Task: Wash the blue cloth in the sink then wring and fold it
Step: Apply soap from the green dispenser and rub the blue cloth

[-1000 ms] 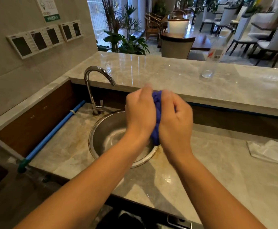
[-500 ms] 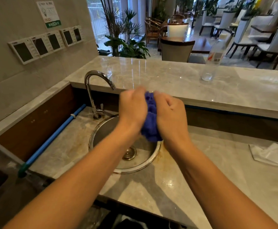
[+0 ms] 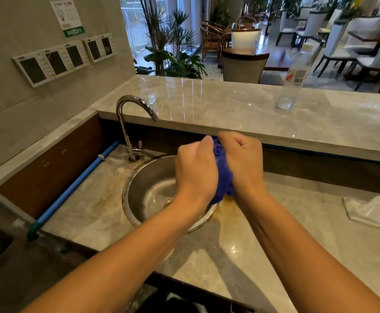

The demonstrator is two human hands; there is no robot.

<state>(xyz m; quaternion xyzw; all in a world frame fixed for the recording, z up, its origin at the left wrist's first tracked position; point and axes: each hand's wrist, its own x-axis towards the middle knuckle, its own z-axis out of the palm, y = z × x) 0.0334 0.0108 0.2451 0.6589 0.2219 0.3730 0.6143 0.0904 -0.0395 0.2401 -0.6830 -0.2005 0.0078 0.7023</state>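
Evidently, in the head view, the cloth (image 3: 223, 175) is being squeezed between two fists over the right edge of the sink (image 3: 139, 190). It is being clenched by the left hand (image 3: 195, 171) on one side and by the right hand (image 3: 243, 163) on the other, knuckles nearly touching, so that only a bunched blue strip is being shown between them, its lower end hanging just above the sink rim. No water is being seen coming from the tap (image 3: 134, 123), whose spout is curving well to the left of the hands. By these signs the wringing step is being judged as the one in hand, with washing likely behind it and folding not yet begun. For the next move, the fists are probably being required to twist against each other over the basin so the drips are being caught there, after which the wad is needing to be shaken open. Only one view is being given, so nothing further is being added from another angle. Compared with the frame of half a second ago, the hands are being held lower and further right, closer to the counter (image 3: 297, 245) edge of the sink, and less of the drain is being left visible beneath them.
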